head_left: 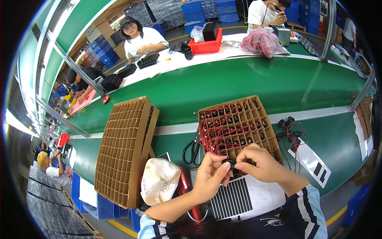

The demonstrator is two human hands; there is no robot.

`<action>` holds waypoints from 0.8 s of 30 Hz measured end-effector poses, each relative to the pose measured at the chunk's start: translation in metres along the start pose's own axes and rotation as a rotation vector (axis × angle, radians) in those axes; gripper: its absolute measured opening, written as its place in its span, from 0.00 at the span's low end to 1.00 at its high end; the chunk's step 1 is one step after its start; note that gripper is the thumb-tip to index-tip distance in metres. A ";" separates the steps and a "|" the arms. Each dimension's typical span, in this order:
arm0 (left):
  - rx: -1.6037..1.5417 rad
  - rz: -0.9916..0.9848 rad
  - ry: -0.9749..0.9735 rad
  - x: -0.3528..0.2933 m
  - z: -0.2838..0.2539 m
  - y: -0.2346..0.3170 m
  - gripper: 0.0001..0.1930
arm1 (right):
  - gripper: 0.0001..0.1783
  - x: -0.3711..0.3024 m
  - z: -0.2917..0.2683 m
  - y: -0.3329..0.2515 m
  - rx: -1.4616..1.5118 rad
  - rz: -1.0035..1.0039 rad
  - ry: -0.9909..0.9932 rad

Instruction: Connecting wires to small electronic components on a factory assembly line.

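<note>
A small round black part [229,162] is held up between my two hands over the near edge of a cardboard divider box [274,150]. Thumb and fingers of my left hand [210,177] pinch it from the left. My right hand [260,161] is closed at its right side, its fingertips against the part. Similar black parts sit in many of the box's cells, and their thin red wires [215,135] lie tangled over the left half. Just below my hands lies a white sheet with black strips [231,201].
Black-handled scissors [191,152] and a white plastic bag [160,179] lie left of the box. Further left stand stacked cardboard divider trays [119,153]. Loose wired black parts [289,124] and a white card [312,161] are at right. Beyond the green conveyor belt [246,77], people work.
</note>
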State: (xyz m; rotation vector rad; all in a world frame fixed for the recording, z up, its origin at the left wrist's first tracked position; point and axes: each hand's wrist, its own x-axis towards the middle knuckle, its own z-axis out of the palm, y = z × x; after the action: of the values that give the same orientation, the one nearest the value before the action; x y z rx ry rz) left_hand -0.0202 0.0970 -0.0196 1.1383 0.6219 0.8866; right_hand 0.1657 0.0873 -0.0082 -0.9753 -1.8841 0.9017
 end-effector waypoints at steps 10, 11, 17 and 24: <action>-0.023 -0.009 -0.041 0.002 -0.003 0.001 0.09 | 0.08 0.001 -0.003 0.002 0.030 -0.049 -0.032; -0.050 -0.013 -0.057 0.002 -0.003 0.001 0.09 | 0.08 0.001 -0.003 0.003 0.050 -0.043 -0.036; -0.089 -0.022 -0.068 0.002 -0.003 0.001 0.08 | 0.08 0.001 -0.002 0.000 -0.004 -0.024 -0.008; -0.180 -0.044 -0.127 0.003 -0.004 0.003 0.10 | 0.08 0.001 0.000 0.007 0.112 -0.047 -0.011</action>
State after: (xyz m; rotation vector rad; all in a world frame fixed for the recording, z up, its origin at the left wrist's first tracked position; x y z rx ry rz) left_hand -0.0227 0.1017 -0.0180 1.0067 0.4524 0.8094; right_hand 0.1673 0.0908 -0.0139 -0.8572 -1.8371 0.9762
